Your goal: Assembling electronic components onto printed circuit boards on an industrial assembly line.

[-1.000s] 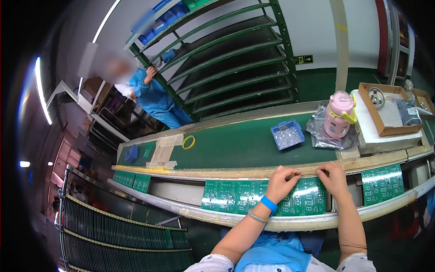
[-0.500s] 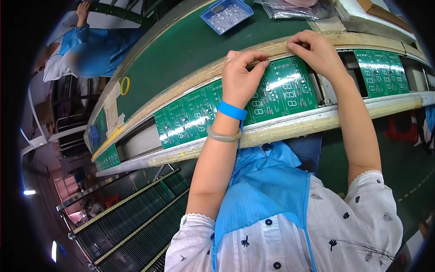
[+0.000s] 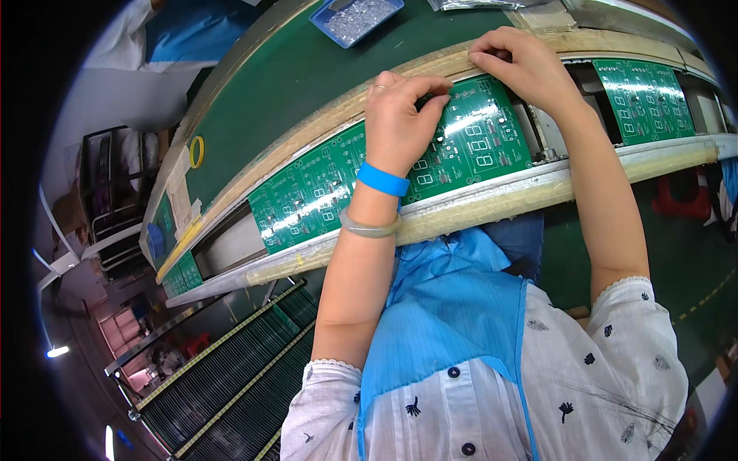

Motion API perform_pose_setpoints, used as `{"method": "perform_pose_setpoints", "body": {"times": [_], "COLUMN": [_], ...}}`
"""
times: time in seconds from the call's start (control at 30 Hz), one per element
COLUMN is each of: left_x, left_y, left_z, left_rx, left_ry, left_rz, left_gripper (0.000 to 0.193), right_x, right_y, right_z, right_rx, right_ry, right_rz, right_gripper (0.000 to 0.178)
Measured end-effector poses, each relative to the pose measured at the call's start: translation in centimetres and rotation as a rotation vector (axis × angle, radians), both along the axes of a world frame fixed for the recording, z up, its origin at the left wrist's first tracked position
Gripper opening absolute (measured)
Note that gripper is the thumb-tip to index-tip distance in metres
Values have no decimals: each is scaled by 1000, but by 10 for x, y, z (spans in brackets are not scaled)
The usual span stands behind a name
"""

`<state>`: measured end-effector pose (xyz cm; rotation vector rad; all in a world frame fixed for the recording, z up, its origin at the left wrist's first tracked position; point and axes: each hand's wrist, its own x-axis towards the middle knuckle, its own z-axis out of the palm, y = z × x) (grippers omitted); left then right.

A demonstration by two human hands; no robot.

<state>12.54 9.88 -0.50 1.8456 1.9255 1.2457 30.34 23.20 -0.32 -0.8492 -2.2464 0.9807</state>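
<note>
On the green circuit board, both hands rest fingertips.

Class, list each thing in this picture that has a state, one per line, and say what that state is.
Green printed circuit board: lying flat on the conveyor rails.
Left hand: resting on the board, fingers curled at its far edge.
Right hand: fingertips pinched at the board's far edge.
Blue plastic tray: holding small clear parts.

Bright, even overhead light. White glare streaks lie on the green circuit board, left and right of the left hand. Soft shadow under that hand. Strong fisheye bending toward the rim; black vignette at corners. Far-left background is dim and slightly soft.
</note>
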Motion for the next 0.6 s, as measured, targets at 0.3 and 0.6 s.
{"method": "perform_pose_setpoints", "body": {"times": [0.3,0.6], "left_x": [-2,-4], "left_y": [0,3], "left_z": [4,7], "left_rx": [-7,15], "left_ry": [24,111], "left_rz": [8,-60], "left_gripper": [13,14], "right_x": [-3,-2], "right_y": [1,-2], "right_z": [0,1], "right_rx": [4,30], "right_ry": [-1,-4], "right_rz": [9,10], "right_gripper": [23,23]}}
